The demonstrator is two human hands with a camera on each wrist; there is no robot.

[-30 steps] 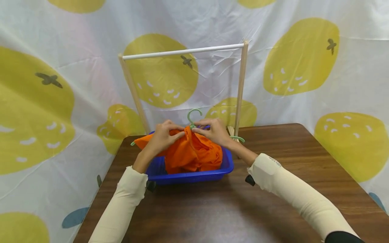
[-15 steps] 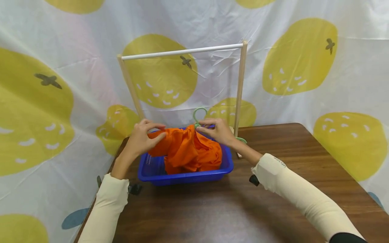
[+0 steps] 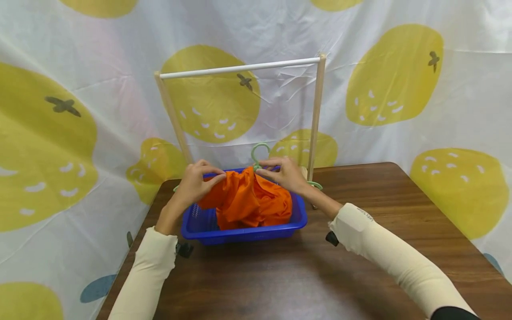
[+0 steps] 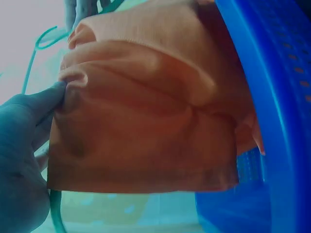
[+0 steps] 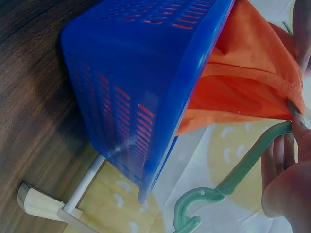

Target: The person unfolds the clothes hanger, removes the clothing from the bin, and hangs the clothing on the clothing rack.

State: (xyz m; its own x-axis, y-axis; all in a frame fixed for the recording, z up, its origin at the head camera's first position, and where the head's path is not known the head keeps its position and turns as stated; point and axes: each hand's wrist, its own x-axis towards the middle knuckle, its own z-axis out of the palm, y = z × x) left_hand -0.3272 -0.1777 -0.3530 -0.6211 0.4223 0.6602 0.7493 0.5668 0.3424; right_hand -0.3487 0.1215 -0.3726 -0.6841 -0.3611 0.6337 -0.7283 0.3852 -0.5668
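Observation:
An orange shirt point(image 3: 240, 195) with a stitched neckline and a short sleeve point(image 4: 146, 141) bunches up out of the blue basket point(image 3: 248, 234). My left hand point(image 3: 198, 181) pinches the cloth along the shirt's left shoulder. My right hand point(image 3: 286, 174) pinches the neck of a green hanger point(image 3: 256, 153) together with the collar edge; the hook points up. The hanger's left end point(image 4: 56, 213) pokes out beyond the sleeve hem. Its notched right arm point(image 5: 248, 165) lies outside the shirt, beside the open neckline point(image 5: 238, 92). Cloth hides the rest of the hanger.
Behind the basket stands a rack with a white rod point(image 3: 240, 69) and wooden posts point(image 3: 317, 115). It sits near the back of a brown wooden table point(image 3: 360, 240). A white curtain point(image 3: 384, 142) with yellow fruit prints hangs behind the table.
My left hand has left the collar, moved left along the shoulder with fingers apart, then pinched the cloth there. My right hand stays at the hanger's neck, which has shifted slightly right.

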